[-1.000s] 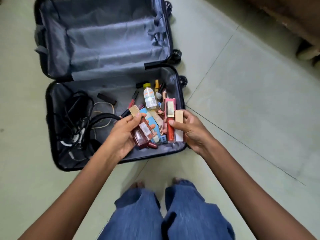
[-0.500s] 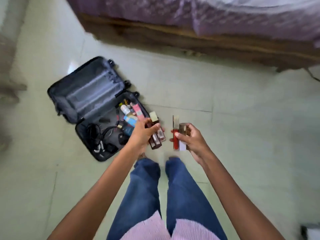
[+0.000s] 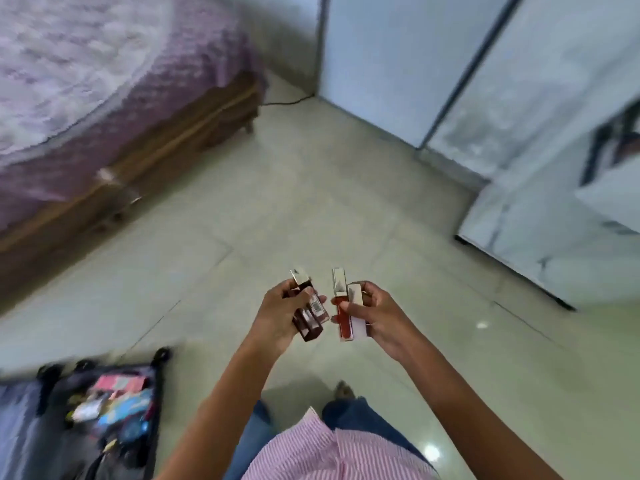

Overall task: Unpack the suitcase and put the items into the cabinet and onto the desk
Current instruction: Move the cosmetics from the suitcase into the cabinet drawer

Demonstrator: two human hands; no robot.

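Visibly, left hand (image 3: 277, 318) holds two bottles (image 3: 309, 322), right hand (image 3: 382, 315) two tubes (image 3: 346, 322).

My only camera rides on my head, wide-angle, facing forward and down along my forearms. It sits closest to my left hand (image 3: 277, 315) and right hand (image 3: 381, 317), mid-frame, gripping dark tubes (image 3: 310, 318) and a red tube (image 3: 343, 322). The suitcase (image 3: 156, 403) lies near left, the bed (image 3: 86, 81) far left, the cabinet (image 3: 519, 98) far right.

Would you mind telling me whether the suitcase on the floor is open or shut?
Open: the suitcase shows boxes and bottles lying exposed inside it, though the view is blurred.
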